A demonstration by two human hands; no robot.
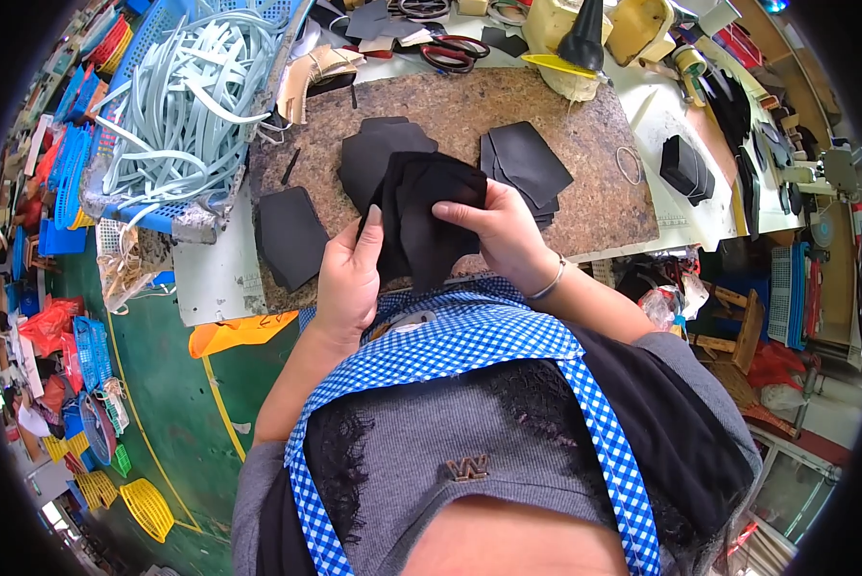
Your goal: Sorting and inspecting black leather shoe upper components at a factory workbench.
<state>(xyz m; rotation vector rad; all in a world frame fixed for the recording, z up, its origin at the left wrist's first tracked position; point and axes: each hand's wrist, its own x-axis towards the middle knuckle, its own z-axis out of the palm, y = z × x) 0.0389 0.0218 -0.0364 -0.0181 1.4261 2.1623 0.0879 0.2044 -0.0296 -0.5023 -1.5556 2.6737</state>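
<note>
Between my two hands, just over the near edge of the brown board, is a bunch of black cut pieces (421,206), thin and slightly fanned. My left hand (352,274) grips its left side, thumb on top. My right hand (503,226) pinches the right side, its thumb pressed on the upper face. Whether the pieces are leather or cloth I cannot tell. Behind them lies a stack of dark grey pieces (378,149), partly covered by the bunch. Another dark stack (291,235) rests at the board's left, and a third stack (532,163) at its right.
The mottled brown board (604,206) lies on a white table. A blue basket (147,216) of pale blue strips (195,106) stands left. Red-handled scissors (455,53) and a container with a black nozzle (582,43) sit at the back. A banded black bundle (687,170) lies right.
</note>
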